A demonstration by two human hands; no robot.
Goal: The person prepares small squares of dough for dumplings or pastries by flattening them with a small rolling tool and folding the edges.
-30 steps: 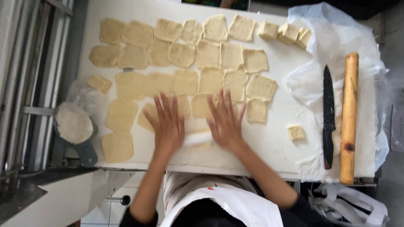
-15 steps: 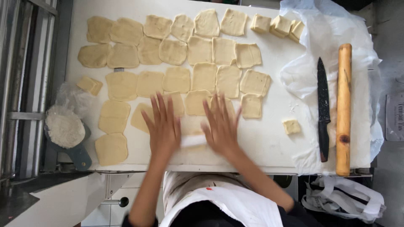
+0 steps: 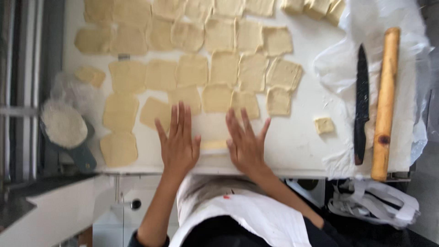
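Dough squares point(image 3: 224, 68) ahead; right clear

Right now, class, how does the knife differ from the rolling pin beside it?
The knife is black, thin and flat; the rolling pin is pale wood, thick and round. The rolling pin is longer than the knife, reaching further up and down the table. Both lie lengthways, side by side, on clear plastic sheeting.

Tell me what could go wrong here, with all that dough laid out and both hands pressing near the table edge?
The small dough piece between the left hand and right hand sits near the table edge, so it might slip off. The flattened dough squares just ahead could get smudged. The black knife lies loose nearby.
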